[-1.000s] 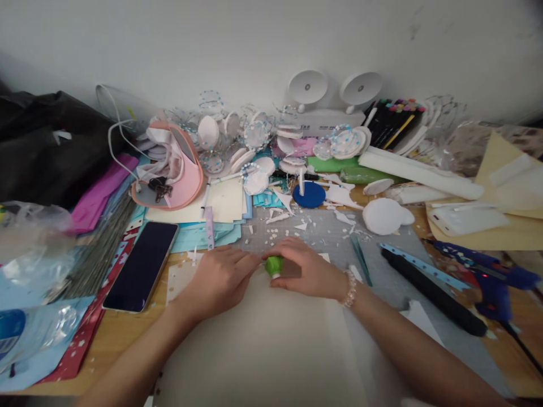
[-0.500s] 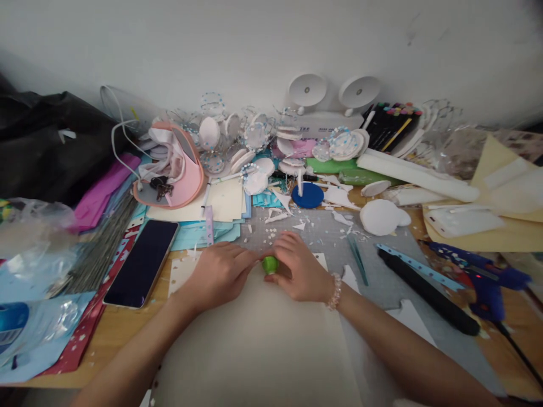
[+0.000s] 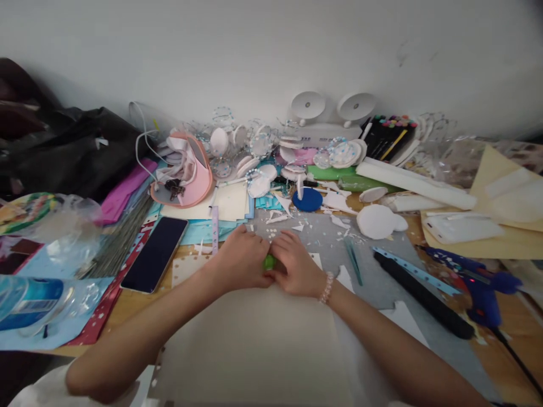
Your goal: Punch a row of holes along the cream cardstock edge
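Observation:
Both hands meet over the top edge of a large off-white sheet of paper (image 3: 254,345) with small holes along its edges. Between them sits a small green craft punch (image 3: 268,262), mostly covered by fingers. My left hand (image 3: 241,259) is closed around its left side, thumb low and fingers curled over. From the right, my right hand (image 3: 297,263) grips it too, fingers bent and thumb underneath. A beaded bracelet (image 3: 326,287) circles the right wrist. Tiny white paper cutouts (image 3: 274,232) lie just beyond the hands.
A phone (image 3: 155,254) and plastic bottle (image 3: 46,302) lie left. Tweezers (image 3: 353,261), a black-handled tool (image 3: 424,297) and a blue glue gun (image 3: 479,282) lie right. White discs, bead loops, a blue disc (image 3: 307,199) and a pink visor cap (image 3: 197,181) crowd the back.
My left hand has moved right and closed around the green punch, where before it rested just left of it. The right hand keeps its grip. The camera view has shifted slightly.

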